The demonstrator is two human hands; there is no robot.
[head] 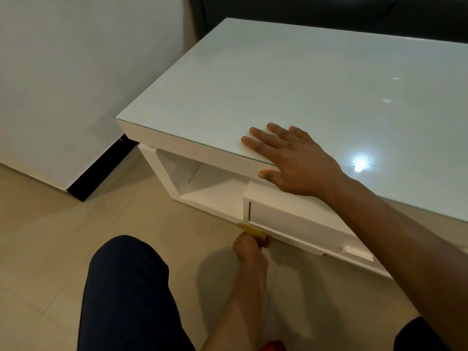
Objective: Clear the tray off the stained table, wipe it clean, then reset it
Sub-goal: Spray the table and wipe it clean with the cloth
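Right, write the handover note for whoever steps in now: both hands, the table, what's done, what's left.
Right hand: flat, fingers straight, resting on the table top near its front edge.
Left hand: down by the floor at the table's base, gripping a yellow object, possibly a cloth.
Tray: not in view; the tabletop shows no tray.
Done: tray appears cleared.
Left: wipe, then reset.

A single head-worn view is being aimed forward and down, close over the white glass-topped low table (291,79), which is filling the upper right of the frame.
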